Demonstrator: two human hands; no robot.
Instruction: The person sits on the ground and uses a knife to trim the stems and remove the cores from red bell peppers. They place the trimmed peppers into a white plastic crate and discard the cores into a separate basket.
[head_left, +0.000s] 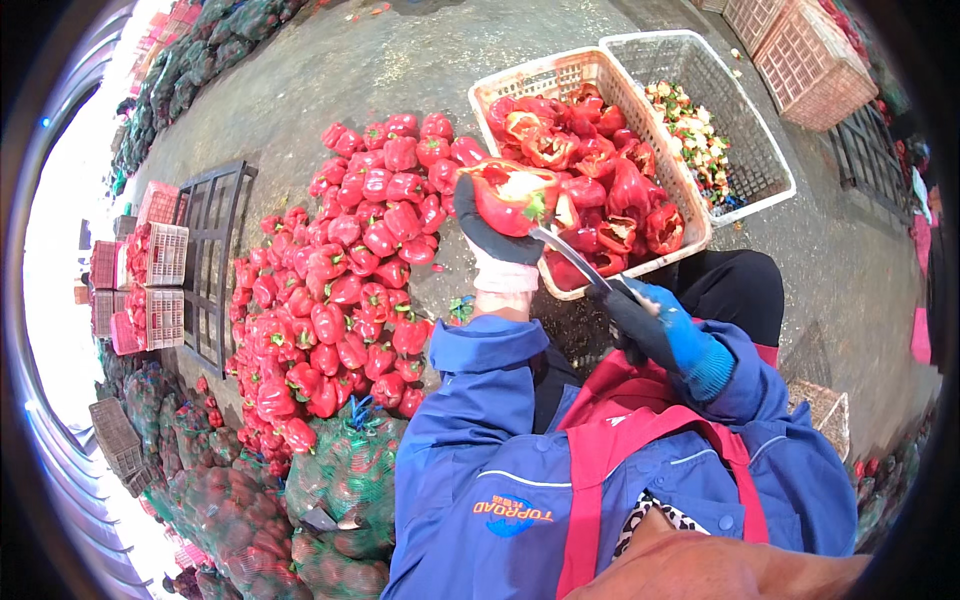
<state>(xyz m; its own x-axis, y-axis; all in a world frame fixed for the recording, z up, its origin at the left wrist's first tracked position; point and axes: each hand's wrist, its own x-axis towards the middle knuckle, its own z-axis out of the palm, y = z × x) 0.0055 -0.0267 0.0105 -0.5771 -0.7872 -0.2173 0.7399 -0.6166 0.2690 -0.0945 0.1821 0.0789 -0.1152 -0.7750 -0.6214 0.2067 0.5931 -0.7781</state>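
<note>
My left hand (499, 232), in a dark-palmed glove, holds a red bell pepper (510, 196) whose pale core and green stem show through an opening. My right hand (664, 326), gloved in blue and black, grips a knife (570, 255); its blade tip is close to the pepper's stem end. Beneath and beyond the pepper stands a plastic crate (703, 232) of opened red peppers (581, 191). Behind it a second white-rimmed crate (769, 154) holds cut-out cores and stems (694, 139). Whole red peppers (345, 289) lie in a large heap on the floor at the left.
Net sacks of peppers (341, 480) sit at the lower left. A dark slatted pallet (210, 255) lies beyond the heap, beside stacked crates (165, 255). More crates (814, 67) stand at the upper right, near another pallet (870, 161). A small crate (821, 409) is behind my right arm.
</note>
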